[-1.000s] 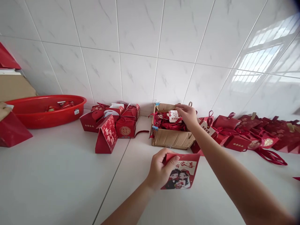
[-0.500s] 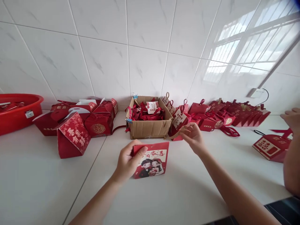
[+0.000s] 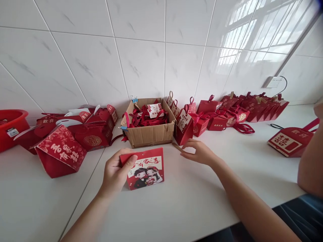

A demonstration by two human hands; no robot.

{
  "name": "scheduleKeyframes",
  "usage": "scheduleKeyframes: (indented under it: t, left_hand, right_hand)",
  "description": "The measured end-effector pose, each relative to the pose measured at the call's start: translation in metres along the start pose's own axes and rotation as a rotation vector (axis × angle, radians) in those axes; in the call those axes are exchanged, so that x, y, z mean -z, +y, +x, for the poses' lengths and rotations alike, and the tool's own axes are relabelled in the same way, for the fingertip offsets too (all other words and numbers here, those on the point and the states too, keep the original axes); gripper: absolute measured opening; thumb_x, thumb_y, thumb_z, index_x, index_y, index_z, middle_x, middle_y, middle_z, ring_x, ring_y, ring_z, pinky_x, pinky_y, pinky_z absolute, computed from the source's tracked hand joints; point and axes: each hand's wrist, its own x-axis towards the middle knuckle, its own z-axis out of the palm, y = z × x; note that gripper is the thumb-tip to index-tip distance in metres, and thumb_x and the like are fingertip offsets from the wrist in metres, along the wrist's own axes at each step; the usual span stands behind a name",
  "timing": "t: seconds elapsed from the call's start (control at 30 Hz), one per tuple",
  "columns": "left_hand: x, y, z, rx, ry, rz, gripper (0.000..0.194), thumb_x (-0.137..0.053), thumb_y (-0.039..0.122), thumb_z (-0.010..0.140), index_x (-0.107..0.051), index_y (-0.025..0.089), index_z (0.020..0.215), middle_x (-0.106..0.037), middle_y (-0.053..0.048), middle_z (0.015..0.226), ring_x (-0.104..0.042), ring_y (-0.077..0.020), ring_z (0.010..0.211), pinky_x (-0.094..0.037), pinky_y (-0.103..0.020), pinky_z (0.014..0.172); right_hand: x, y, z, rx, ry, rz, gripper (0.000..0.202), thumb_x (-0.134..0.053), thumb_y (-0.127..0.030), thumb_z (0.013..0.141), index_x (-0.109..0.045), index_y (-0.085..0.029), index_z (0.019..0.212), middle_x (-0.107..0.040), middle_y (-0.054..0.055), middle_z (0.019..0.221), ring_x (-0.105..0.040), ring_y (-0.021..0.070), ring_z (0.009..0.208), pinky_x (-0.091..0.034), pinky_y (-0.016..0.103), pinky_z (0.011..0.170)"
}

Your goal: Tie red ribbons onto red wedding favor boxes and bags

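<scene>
My left hand [image 3: 116, 172] grips the upper left of a red gift box [image 3: 146, 171], thumb on its front. A cartoon bride and groom are printed there, and a small hole shows near its top edge. To the right, my right hand [image 3: 198, 152] pinches the end of a thin tan ribbon [image 3: 178, 147] just off the table. The ribbon's far end lies by the corner of a cardboard box [image 3: 153, 135]. Inside that box are red ribbons [image 3: 141, 117] and a white printed tag [image 3: 154, 110]. A finished-looking red box [image 3: 184, 126] with a loop stands beyond my right fingers.
Several red gift boxes [image 3: 97, 129] stand at the left, near a red plastic basin [image 3: 15, 129]. More boxes with ribbon loops [image 3: 254, 107] line the wall at the right. Another person's arm [image 3: 310, 158] is beside a red box [image 3: 290, 143] at the far right.
The view has shifted, so most things sit further left. My right hand has moved down and left with the ribbon, lower than before. My left hand still holds the gift box.
</scene>
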Motion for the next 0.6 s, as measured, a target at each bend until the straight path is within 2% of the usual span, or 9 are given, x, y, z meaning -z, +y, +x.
scheduleKeyframes:
  t: [0.1,0.2,0.37,0.53,0.6]
  left_hand:
    - [0.0,-0.002,0.0,-0.02,0.011,0.003,0.023,-0.067,0.042,0.078,-0.064,0.02,0.078,-0.064,-0.001,0.076,-0.058,-0.0162,0.068,-0.047,-0.025,0.061]
    - [0.001,-0.003,0.0,-0.021,0.014,0.003,0.02,-0.067,0.04,0.079,-0.064,0.02,0.078,-0.064,-0.001,0.076,-0.057,-0.0158,0.068,-0.047,-0.024,0.061]
    - [0.001,-0.001,0.0,-0.004,-0.004,0.026,0.024,-0.066,0.043,0.079,-0.062,0.019,0.077,-0.062,-0.003,0.076,-0.057,-0.018,0.071,-0.047,-0.026,0.062]
    - [0.0,0.001,0.0,-0.015,0.001,0.019,0.023,-0.066,0.043,0.079,-0.062,0.02,0.077,-0.063,-0.002,0.075,-0.057,-0.0173,0.069,-0.046,-0.025,0.061]
    - [0.0,0.001,0.0,-0.02,0.001,0.01,0.022,-0.066,0.042,0.079,-0.063,0.02,0.076,-0.063,-0.001,0.075,-0.057,-0.0161,0.067,-0.046,-0.024,0.061]
  right_hand:
    - [-0.021,-0.01,0.012,-0.03,0.01,-0.091,0.03,-0.053,-0.023,0.088,-0.063,-0.018,0.115,-0.064,0.011,0.122,-0.061,0.0215,0.104,-0.048,0.033,0.088]
    - [-0.033,-0.016,0.018,-0.061,-0.043,-0.176,0.035,-0.053,-0.019,0.087,-0.061,-0.017,0.122,-0.066,0.011,0.122,-0.06,0.0244,0.107,-0.047,0.033,0.087]
    - [-0.02,-0.018,0.013,-0.131,-0.1,-0.291,0.026,-0.049,-0.016,0.091,-0.07,-0.025,0.104,-0.074,0.004,0.104,-0.065,0.0207,0.097,-0.043,0.03,0.079]
    - [-0.007,-0.02,0.009,-0.166,-0.154,-0.417,0.027,-0.056,-0.004,0.083,-0.073,-0.025,0.085,-0.075,0.004,0.08,-0.066,0.0199,0.083,-0.033,0.033,0.079]
    - [-0.008,-0.024,0.008,-0.179,-0.157,-0.46,0.026,-0.057,-0.005,0.081,-0.074,-0.025,0.083,-0.074,0.005,0.074,-0.065,0.0211,0.081,-0.031,0.035,0.079]
